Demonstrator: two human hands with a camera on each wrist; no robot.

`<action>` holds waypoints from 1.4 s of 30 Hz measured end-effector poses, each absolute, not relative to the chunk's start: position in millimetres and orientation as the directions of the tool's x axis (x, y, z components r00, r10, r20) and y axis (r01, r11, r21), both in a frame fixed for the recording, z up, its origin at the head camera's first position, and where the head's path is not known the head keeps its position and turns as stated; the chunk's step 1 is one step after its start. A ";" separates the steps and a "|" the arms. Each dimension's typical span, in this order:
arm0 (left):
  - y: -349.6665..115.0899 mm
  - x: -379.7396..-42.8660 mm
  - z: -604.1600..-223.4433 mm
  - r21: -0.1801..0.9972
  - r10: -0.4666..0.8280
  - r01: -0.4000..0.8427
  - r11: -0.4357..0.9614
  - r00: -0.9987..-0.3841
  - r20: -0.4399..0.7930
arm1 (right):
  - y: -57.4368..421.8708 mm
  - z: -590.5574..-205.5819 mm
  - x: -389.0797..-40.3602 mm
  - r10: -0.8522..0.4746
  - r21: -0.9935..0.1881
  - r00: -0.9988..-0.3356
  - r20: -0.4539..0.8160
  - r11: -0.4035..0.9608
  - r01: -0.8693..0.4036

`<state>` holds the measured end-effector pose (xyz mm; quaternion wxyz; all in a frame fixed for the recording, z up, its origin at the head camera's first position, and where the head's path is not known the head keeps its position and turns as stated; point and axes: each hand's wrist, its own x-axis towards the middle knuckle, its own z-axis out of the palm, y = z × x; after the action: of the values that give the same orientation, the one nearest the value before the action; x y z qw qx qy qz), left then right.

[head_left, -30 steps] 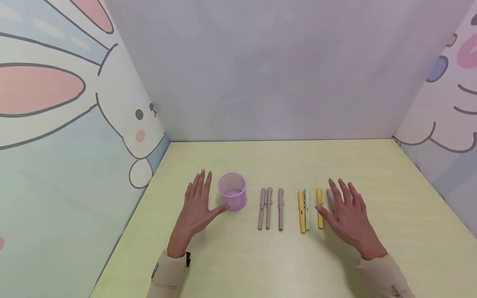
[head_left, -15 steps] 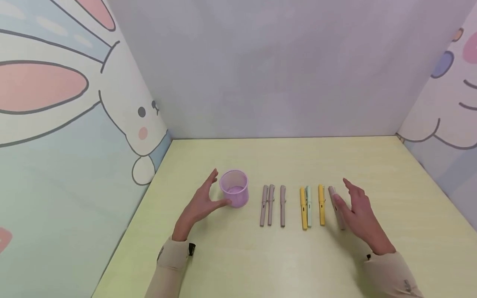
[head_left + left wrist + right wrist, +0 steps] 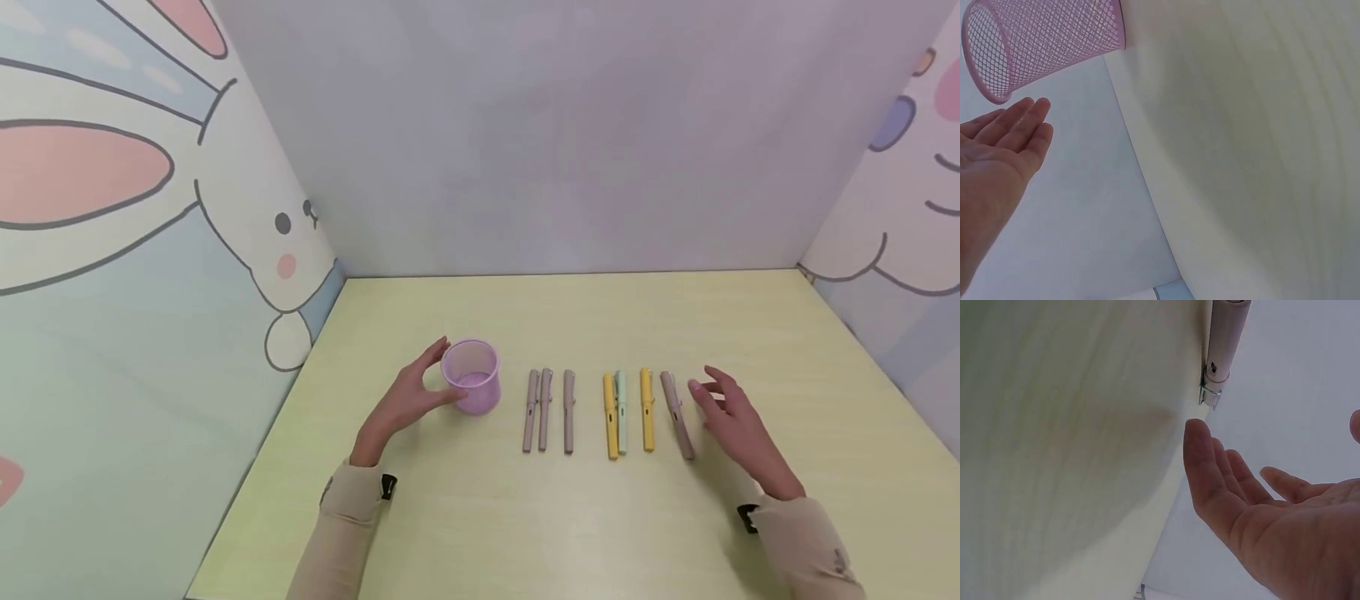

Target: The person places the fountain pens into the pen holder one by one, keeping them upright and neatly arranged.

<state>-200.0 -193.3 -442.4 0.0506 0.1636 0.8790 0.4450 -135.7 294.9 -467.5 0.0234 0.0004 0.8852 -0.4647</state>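
Observation:
A pink mesh pen holder [image 3: 477,393] stands upright at the left of the pens. Around its left side reaches my left hand [image 3: 408,398], thumb in front and fingers behind; in the left wrist view the fingers [image 3: 1016,128] are extended just off its rim. A mauve capped pen [image 3: 677,415] lies slanted at the right end of the row. Just to its right hovers my right hand [image 3: 733,421], fingers loosely bent and holding nothing. In the right wrist view, the fingertips sit a little apart from the mauve pen [image 3: 1221,350].
Three mauve pens, among them this one [image 3: 568,412], lie right of the holder. Further right are a yellow pen [image 3: 611,415] beside a mint green pen [image 3: 622,412], then another yellow pen [image 3: 647,410]. Decorated walls enclose the pale table [image 3: 480,517] at the back and sides.
My left hand has moved right and closer around the pen holder. My right hand has shifted right, uncovering the slanted mauve pen, and its fingers have bent more.

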 end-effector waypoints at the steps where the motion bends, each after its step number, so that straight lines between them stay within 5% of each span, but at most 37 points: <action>1: -193.1 -200.8 -442.4 0.800 0.334 0.239 0.551 -0.941 0.051 | 296.1 -467.4 -136.1 -0.025 -0.826 -0.998 -0.061 0.562 0.036; 42: -193.1 -205.8 -444.8 0.792 0.349 0.243 0.559 -0.936 0.041 | 301.2 -469.6 -174.1 -0.122 -0.866 -0.950 -0.289 0.457 0.205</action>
<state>-205.8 -193.1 -444.8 0.0602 0.1680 0.8809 0.4383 -174.1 301.2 -469.6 0.1570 0.0246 0.8388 -0.5207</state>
